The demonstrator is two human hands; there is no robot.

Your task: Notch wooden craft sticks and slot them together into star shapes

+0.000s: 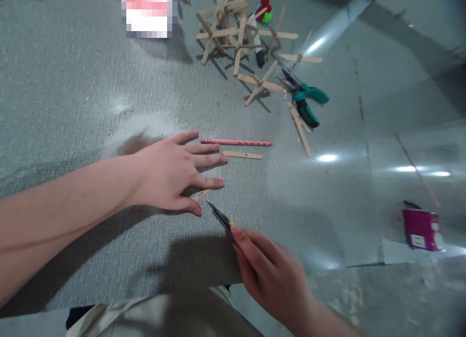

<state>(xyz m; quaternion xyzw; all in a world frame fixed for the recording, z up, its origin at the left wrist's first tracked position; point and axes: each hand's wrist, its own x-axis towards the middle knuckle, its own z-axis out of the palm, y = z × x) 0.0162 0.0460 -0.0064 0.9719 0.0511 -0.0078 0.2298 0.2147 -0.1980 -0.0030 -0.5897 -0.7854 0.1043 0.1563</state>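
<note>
My left hand lies flat on the table with its fingers spread. Beneath its thumb and index finger, part of a wooden stick shows, with dark marks on it. My right hand is closed around a craft knife, whose blade points at the gap between the left thumb and index finger, close to that stick. Just beyond the left fingertips are another wooden stick and a pink pencil, lying nearly parallel.
Several crossed-stick pieces stand at the table's back. Right of them lie green-handled pliers and loose sticks. A purple packet is at the far right. The table's front edge runs near my lap.
</note>
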